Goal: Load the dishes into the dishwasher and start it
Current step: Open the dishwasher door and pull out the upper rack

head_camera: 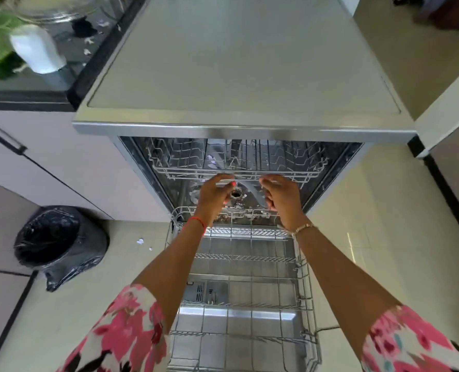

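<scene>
L hand [214, 194] & R hand [282, 200] grip upper rack's [185, 167] front rail in dishwasher [236, 76]; lower rack [304, 285] pulled out below it.

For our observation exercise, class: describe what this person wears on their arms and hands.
Both arms have floral sleeves in pink, white and black. A red thread bracelet circles the left wrist, a beaded bracelet the right. The left hand has pink-painted nails.
</scene>
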Available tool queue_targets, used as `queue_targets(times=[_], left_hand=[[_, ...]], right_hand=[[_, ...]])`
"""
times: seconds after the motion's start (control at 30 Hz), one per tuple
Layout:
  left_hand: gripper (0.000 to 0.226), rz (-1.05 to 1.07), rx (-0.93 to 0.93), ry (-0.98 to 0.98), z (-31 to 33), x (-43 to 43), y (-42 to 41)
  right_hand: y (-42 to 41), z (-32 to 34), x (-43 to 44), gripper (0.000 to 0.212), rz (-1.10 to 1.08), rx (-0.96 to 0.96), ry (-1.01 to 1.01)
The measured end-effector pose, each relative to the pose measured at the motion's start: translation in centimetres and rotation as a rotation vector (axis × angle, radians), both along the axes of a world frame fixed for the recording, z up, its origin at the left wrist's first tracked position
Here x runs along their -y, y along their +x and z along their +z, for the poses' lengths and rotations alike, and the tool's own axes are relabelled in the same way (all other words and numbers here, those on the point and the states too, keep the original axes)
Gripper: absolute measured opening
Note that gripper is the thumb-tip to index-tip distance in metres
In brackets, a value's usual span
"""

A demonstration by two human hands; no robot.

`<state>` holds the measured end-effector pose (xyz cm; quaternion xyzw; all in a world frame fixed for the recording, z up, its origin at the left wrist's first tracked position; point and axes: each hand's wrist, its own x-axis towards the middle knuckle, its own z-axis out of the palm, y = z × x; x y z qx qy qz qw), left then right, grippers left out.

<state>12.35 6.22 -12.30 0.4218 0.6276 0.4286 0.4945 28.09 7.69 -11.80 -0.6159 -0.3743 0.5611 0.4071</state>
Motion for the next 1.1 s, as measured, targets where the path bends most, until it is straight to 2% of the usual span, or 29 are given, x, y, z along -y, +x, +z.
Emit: queue_targets(times=[0.13,0.23,0.4,0.63,0.77,0.93,1.1], left_hand=[[0.026,0.018,-0.03,0.022,-2.0,-3.9,-0.4],[0.026,-0.002,-0.067,-0.008,-4.8,-6.7,-1.8],[0.004,-0.126,-0.178,0.006,-7.1,-8.0,-3.2],[0.006,-0.14,-0.228,0.047,-7.9,-8.1,-3.1],[0.005,-0.198,-0.24,0.038,-7.5,-6.3,-3.1],[0.006,-0.195,-0.165,-0.002,-7.2,-1.2,-2.8],[0.01,-0.213,-0.156,-0.076,-7.4,5.7,-2.6]], right_hand=[[-0.3,-1.3,-4.2,0.015,0.042,-0.074,0.036],[0.2,-3.7,-6.6,0.018,0.108,0.001,-0.027],[1.3,-5.9,-7.8,0.014,0.145,0.09,-0.034],[1.3,-6.3,-7.6,0.011,0.185,0.15,0.008],[1.8,-6.0,-5.8,0.014,0.203,0.142,-0.007],[2.5,-5.8,-1.0,0.01,0.258,0.129,-0.055],[3.2,-6.5,5.1,0.008,0.26,0.109,-0.207]])
